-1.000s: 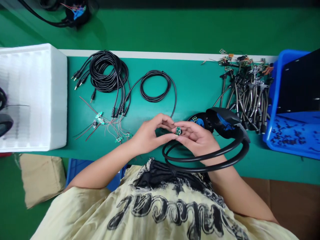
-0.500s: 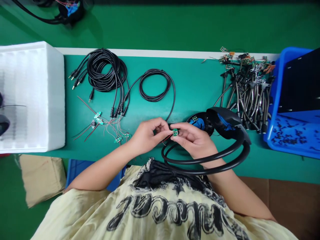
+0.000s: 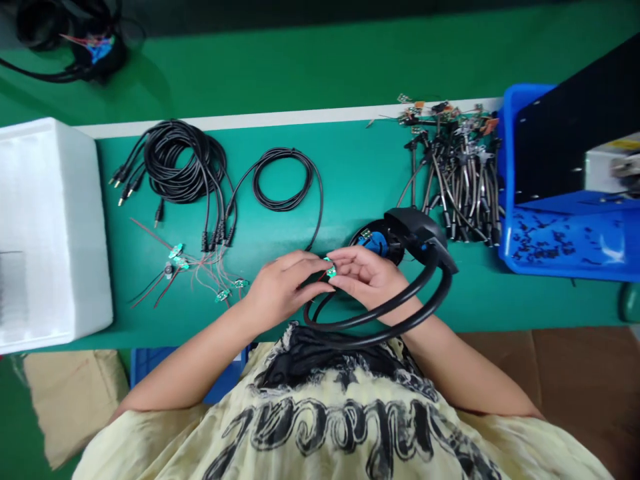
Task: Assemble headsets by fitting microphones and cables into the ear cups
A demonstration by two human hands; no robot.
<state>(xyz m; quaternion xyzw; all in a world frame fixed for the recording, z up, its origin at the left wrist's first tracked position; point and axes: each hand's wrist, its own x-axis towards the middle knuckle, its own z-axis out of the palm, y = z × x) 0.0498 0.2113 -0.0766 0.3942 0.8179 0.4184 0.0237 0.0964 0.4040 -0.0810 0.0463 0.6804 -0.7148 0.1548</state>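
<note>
Beneath the fingers [image 3: 309, 268], green tabletop [image 3: 270, 233]

One held circuit board [image 3: 331, 271], four wired boards [image 3: 223, 295], one foam box [image 3: 87, 233], one small cable coil [image 3: 281, 205]

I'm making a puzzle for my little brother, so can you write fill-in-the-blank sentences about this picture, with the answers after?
1. The small circuit board at the fingertips of the right hand, close to the left hand, is coloured ____.
2. The foam box at the picture's left side is coloured ____.
3. The plastic bin near the picture's right side is coloured ____.
4. In the picture, the single coiled cable lies to the ____ of the bigger cable bundle.

Missing words: green; white; blue; right.
</note>
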